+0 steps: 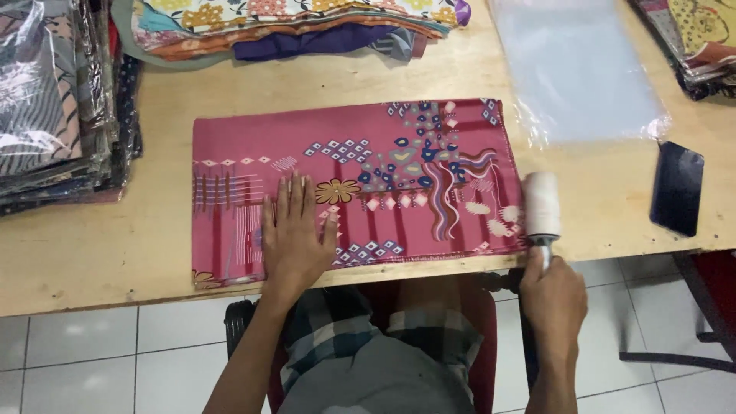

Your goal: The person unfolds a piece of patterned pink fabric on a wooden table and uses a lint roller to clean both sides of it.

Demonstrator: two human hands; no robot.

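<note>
A folded pink patterned cloth (399,146) lies flat on the wooden table (92,245), reaching the near edge. My left hand (295,234) rests flat on the cloth's left half, fingers together and pointing away from me. My right hand (553,295) grips the handle of a white lint roller (541,204). The roller head stands at the cloth's right edge, close to the table's front edge.
A stack of clear plastic bags (575,69) lies at the back right. A dark phone (677,188) sits at the right. Bagged folded cloths (54,100) are piled at the left, with more folded cloths (291,23) at the back and far right (694,42).
</note>
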